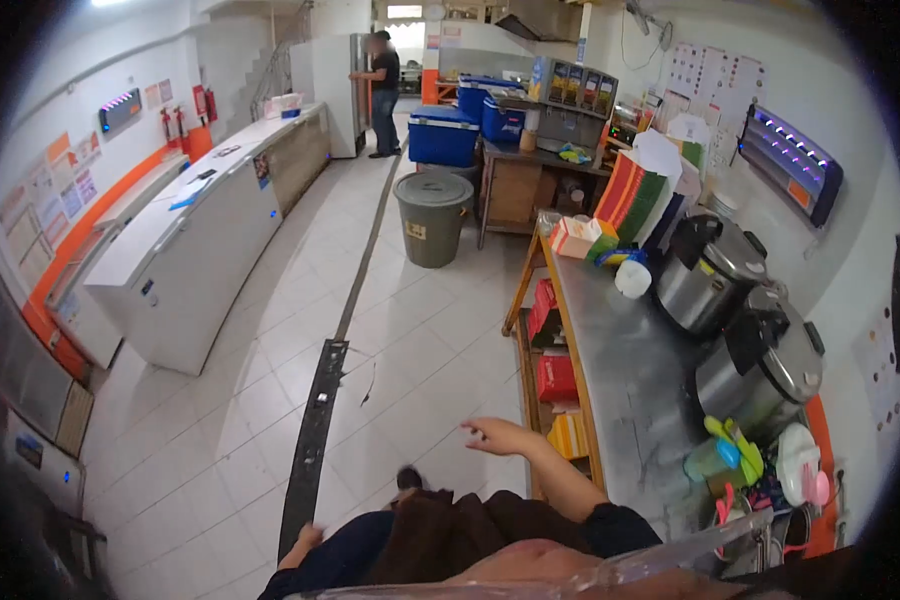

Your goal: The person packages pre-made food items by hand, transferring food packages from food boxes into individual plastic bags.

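Low in the view, my right hand point(497, 436) is held out over the tiled floor, left of the metal table point(625, 350). Its fingers are partly curled and apart, and nothing shows in them. My left hand point(311, 536) hangs at the bottom, beside my dark clothing and near the dark floor drain strip point(315, 430). It is small and partly hidden, so its fingers cannot be made out. One dark shoe point(409, 478) shows between the hands.
Rice cookers point(760, 360), cups and boxes stand on the table at the right. A lidded grey bin point(434, 220) and blue coolers point(443, 136) are ahead. White chest freezers point(185, 260) line the left. A person point(384, 95) stands at a tall fridge point(342, 95).
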{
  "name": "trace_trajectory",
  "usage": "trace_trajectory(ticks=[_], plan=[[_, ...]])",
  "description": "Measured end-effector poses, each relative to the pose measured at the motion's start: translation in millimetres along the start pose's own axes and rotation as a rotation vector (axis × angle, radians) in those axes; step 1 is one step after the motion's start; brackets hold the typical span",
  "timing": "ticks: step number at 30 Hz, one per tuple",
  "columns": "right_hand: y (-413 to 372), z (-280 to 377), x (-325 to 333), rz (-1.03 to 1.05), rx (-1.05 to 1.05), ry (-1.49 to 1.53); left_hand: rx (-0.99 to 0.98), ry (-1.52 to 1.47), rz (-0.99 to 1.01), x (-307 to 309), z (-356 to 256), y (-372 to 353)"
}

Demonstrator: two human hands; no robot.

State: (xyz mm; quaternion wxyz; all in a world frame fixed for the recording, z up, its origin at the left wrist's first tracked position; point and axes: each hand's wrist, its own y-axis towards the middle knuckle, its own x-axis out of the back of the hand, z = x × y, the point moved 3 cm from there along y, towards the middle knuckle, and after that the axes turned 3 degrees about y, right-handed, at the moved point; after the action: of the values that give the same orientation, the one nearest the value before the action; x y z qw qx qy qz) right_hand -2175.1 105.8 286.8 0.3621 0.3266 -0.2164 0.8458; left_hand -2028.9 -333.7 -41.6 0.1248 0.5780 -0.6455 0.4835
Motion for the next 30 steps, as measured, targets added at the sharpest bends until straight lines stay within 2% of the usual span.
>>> trace_trajectory(ticks=[1, 3, 4, 6, 8, 10, 11, 12, 13, 14, 16, 17, 19, 20, 22, 23, 24, 25, 26, 27, 28, 30], plan=[[27.1, -12.3, 18.9, -0.009, -0.012, -0.003, -0.001, 0.002, -0.016, 27.1, 23.8, -39.1], [73.9, -32.8, 59.7, -0.195, 0.038, -0.287, -0.011, 0.016, -0.042, 37.9, 22.0, 17.2], [92.1, -53.4, 72.3, -0.206, 0.016, -0.284, -0.015, 0.026, -0.050, 46.6, 15.4, 54.8], [124.4, -97.5, 86.6, -0.150, -0.112, 0.141, -0.028, 0.056, -0.079, 87.2, -9.1, 127.8], [132.9, -149.1, 87.5, -0.123, -0.357, 0.072, -0.037, 0.081, -0.100, 121.9, -48.4, 195.2], [129.3, -228.6, 57.4, 0.189, -0.523, -0.084, -0.039, 0.091, -0.106, 132.5, -93.0, 256.4], [149.7, -244.9, 79.2, 0.181, -0.542, -0.076, -0.042, 0.098, -0.115, 141.6, -125.5, 293.2], [164.9, -267.5, 86.9, 0.185, -0.541, -0.053, -0.043, 0.108, -0.123, 134.7, -183.7, 362.5], [182.4, -289.3, 92.3, 0.187, -0.536, -0.024, -0.042, 0.124, -0.134, 148.4, -205.1, 379.6], [206.7, -313.1, 104.9, 0.182, -0.527, 0.000, -0.312, 0.183, -0.016, 164.1, -261.2, 438.5], [248.2, -355.5, 126.1, 0.175, -0.508, 0.052, -0.168, -0.002, 0.012, 174.9, -374.3, 509.3], [263.1, -374.9, 133.7, 0.176, -0.503, 0.081, -0.302, -0.092, 0.071, 175.8, -425.4, 539.0], [295.0, -421.9, 156.9, 0.179, -0.494, 0.128, -0.340, -0.302, 0.207, 181.8, -530.6, 578.4], [310.0, -445.1, 169.1, 0.178, -0.488, 0.151, -0.345, -0.290, 0.224, 175.4, -550.6, 598.6], [342.4, -495.5, 216.1, 0.153, -0.471, 0.175, -0.606, -0.083, 0.089, 175.0, -607.8, 640.2], [354.8, -519.5, 241.0, 0.135, -0.466, 0.186, -0.635, -0.097, 0.100, 163.1, -606.1, 667.8], [361.4, -529.1, 241.5, 0.126, -0.464, 0.231, -0.640, -0.069, 0.133, 124.4, -567.8, 724.9], [380.7, -497.9, 272.5, 0.114, -0.462, 0.281, -0.537, 0.036, 0.219, 125.0, -580.4, 730.0], [397.1, -478.0, 326.5, 0.035, -0.550, 0.207, -0.547, 0.066, 0.248, 139.1, -594.1, 739.3], [421.1, -456.7, 385.5, -0.029, -0.473, 0.192, -0.534, 0.059, 0.283, 143.7, -612.8, 756.1], [452.8, -474.3, 414.8, -0.042, -0.477, 0.184, -0.519, 0.052, 0.320, 145.5, -631.9, 778.5], [496.2, -481.7, 475.8, -0.270, -0.322, 0.174, -0.490, 0.037, 0.388, 154.5, -668.9, 813.3]])
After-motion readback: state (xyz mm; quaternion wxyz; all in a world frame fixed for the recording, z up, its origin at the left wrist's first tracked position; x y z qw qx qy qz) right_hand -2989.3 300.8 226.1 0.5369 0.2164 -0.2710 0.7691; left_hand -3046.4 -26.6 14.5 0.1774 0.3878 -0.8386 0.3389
